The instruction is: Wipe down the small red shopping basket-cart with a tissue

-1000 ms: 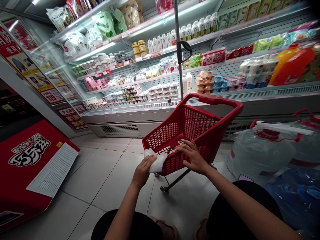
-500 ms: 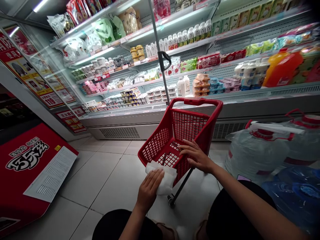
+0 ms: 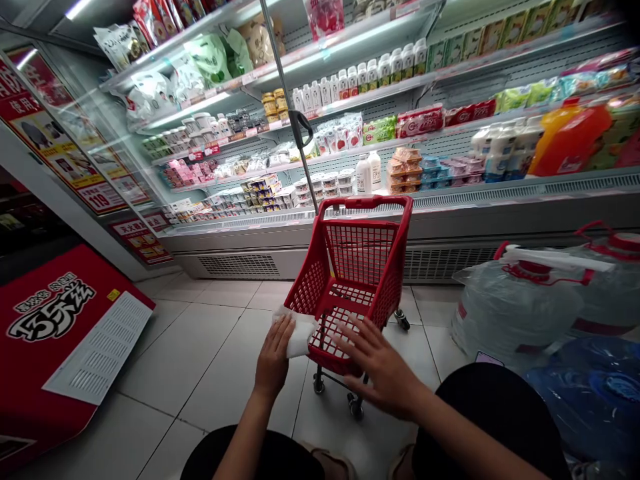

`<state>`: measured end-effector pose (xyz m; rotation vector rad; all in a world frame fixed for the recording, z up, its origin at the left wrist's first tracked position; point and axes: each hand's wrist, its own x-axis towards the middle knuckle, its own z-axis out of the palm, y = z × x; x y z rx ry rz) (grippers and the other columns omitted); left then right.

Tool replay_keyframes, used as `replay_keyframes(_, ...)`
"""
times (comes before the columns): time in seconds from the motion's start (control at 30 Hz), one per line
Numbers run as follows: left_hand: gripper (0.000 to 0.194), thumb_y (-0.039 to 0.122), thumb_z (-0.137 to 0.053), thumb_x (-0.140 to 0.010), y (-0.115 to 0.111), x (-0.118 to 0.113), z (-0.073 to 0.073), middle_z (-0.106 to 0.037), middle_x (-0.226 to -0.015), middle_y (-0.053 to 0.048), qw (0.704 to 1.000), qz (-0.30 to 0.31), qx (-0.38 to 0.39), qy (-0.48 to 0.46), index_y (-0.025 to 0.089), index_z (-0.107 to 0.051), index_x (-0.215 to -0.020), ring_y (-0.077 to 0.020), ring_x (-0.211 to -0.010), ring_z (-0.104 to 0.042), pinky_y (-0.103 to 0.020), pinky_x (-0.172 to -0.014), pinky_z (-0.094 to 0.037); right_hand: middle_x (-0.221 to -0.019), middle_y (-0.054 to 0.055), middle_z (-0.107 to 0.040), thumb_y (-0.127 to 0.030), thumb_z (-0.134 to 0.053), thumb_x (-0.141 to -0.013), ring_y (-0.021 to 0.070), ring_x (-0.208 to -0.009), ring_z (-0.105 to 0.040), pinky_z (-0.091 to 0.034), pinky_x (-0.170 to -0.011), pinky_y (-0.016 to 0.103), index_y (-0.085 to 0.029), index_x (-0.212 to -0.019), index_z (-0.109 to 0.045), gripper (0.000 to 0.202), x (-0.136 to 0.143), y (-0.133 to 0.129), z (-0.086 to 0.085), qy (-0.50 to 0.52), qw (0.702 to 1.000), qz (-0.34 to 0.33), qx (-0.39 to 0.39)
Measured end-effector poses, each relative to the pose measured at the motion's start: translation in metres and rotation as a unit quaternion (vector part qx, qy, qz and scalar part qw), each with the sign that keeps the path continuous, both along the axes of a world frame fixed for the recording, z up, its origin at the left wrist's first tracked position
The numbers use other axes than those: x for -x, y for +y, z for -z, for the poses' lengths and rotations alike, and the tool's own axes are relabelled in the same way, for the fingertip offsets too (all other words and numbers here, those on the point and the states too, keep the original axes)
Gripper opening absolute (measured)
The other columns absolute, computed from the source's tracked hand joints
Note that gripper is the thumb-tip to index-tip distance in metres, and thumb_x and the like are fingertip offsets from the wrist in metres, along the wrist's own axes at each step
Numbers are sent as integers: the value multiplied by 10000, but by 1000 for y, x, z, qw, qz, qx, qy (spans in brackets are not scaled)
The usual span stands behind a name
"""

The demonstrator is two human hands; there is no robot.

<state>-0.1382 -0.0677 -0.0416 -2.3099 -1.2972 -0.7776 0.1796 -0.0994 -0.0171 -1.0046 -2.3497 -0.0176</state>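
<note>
A small red shopping cart (image 3: 361, 243) with a plastic lattice basket stands before my knees. My left hand (image 3: 273, 353) presses a folded white cloth (image 3: 301, 332) against the basket's near left corner; its fingers lie bent over the cloth. Over the basket's near right edge hovers my right hand (image 3: 380, 367), fingers spread and nothing in them. Whether it touches the red rim cannot be made out. Part of the basket floor shows through between both hands.
A lit refrigerated shelf (image 3: 300, 233) with bottles, tubs and bags runs behind the cart. Large water jugs (image 3: 520, 307) and a blue jug (image 3: 595, 387) stand on the right. A red display cabinet (image 3: 55, 327) is on the left, and pale tiles (image 3: 190, 360) cover the floor.
The cart has turned and now faces me more squarely. My left hand and the cloth have shifted left and up. My right hand has come down and nearer, with fingers more spread.
</note>
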Motion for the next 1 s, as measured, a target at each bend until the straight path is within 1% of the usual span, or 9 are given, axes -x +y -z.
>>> replay_keyframes(0.1,758,-5,-349,-940,-15,-27,11,-428,-1632,-105,999,-30,2,-22,251,-243,-1646,-259,-1549,-325,-542,-1223,-406,-1734,92,-169,-609,-647,-918,374,-1585,-155,-316,-1234,596,-320,-1647,-260,875,15,-19,9,1,1000,19,-2)
replay_keyframes(0.2,768,-2,-372,-934,-29,-58,19,-396,-1650,-111,999,-40,6,-15,241,-236,-1650,-278,-1563,-290,-542,-1213,-411,-1743,108,-115,-624,-651,-914,382,-1589,-123,-305,-1234,598,-324,-1660,-205,920,13,-17,15,2,999,39,-6)
replay_keyframes(0.37,700,76,-432,-975,-33,-96,21,-412,-1636,-133,999,14,8,37,185,-253,-1643,-295,-1555,-307,-539,-1230,-379,-1744,145,-50,-640,-605,-937,383,-1591,-106,-294,-1230,610,-278,-1670,-157,932,-4,-1,19,1,997,75,-4)
replay_keyframes(0.43,675,74,-413,-988,-24,-93,16,-447,-1616,-123,995,66,8,68,178,-263,-1637,-272,-1544,-336,-511,-1239,-373,-1744,145,-46,-621,-573,-964,368,-1591,-126,-278,-1235,610,-279,-1670,-154,889,-12,4,20,-5,996,84,-6)
replay_keyframes(0.53,664,29,-356,-989,-3,-66,3,-497,-1586,-94,984,137,15,116,179,-274,-1631,-216,-1528,-370,-442,-1233,-398,-1746,123,-62,-609,-518,-1000,336,-1592,-147,-240,-1250,606,-303,-1667,-163,815,-24,11,20,-21,996,87,-5)
replay_keyframes(0.67,673,-7,-318,-974,21,-21,-12,-522,-1568,-86,992,84,17,97,200,-318,-1614,-205,-1502,-416,-467,-1219,-425,-1750,83,-57,-627,-451,-1022,311,-1597,-136,-198,-1265,592,-329,-1665,-158,767,-32,20,18,-31,995,93,17)
replay_keyframes(0.77,660,-1,-343,-970,24,-19,-9,-558,-1537,-85,997,44,9,63,211,-363,-1594,-216,-1481,-451,-489,-1213,-438,-1752,57,-45,-646,-449,-1014,312,-1598,-126,-185,-1273,576,-339,-1665,-145,781,-27,25,20,-18,995,97,28)
replay_keyframes(0.87,644,13,-373,-961,14,-54,6,-575,-1518,-101,1000,10,2,11,193,-389,-1579,-235,-1462,-479,-513,-1204,-447,-1754,54,-19,-667,-490,-989,329,-1599,-111,-193,-1272,567,-338,-1664,-165,818,-17,28,23,2,995,94,27)
replay_keyframes(1.0,649,43,-396,-961,-2,-122,29,-570,-1518,-126,999,39,5,-19,175,-353,-1595,-262,-1461,-480,-557,-1208,-425,-1752,75,-58,-688,-525,-963,331,-1599,-104,-204,-1269,569,-314,-1669,-141,887,-10,31,26,15,996,81,27)
